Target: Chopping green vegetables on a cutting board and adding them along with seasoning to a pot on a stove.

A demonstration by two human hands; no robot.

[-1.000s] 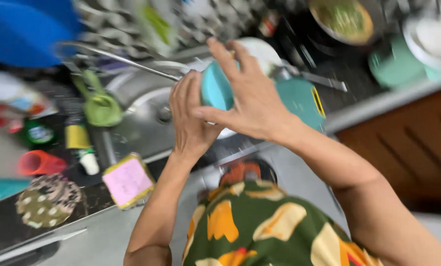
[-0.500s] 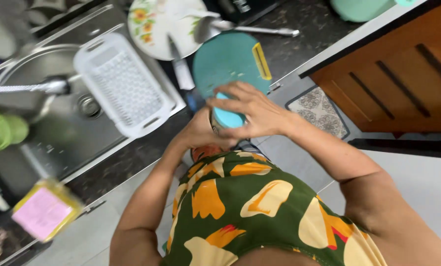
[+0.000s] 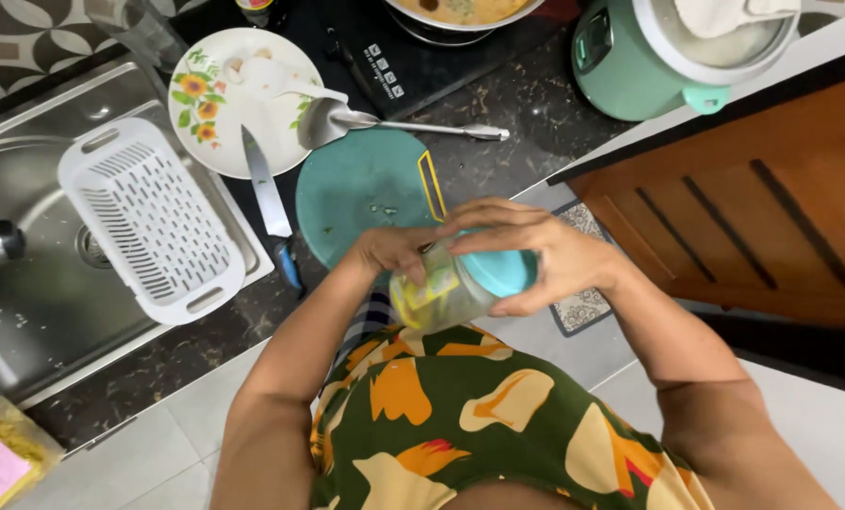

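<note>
While the dark desk [image 3: 545, 104] and the sink [image 3: 35, 283] with its white basket [image 3: 148, 217] lie beyond my hands, I hold a clear jar [image 3: 436, 295] in front of my chest, above the floor. It looks rigid, smooth and likely slippery, light to middling, breakable if glass. My left hand [image 3: 394, 253] wraps its fingers around the body; my right hand [image 3: 536, 257] curls its fingers over the teal lid [image 3: 498, 272]. The long axis lies nearly level, lid end towards my right.
</note>
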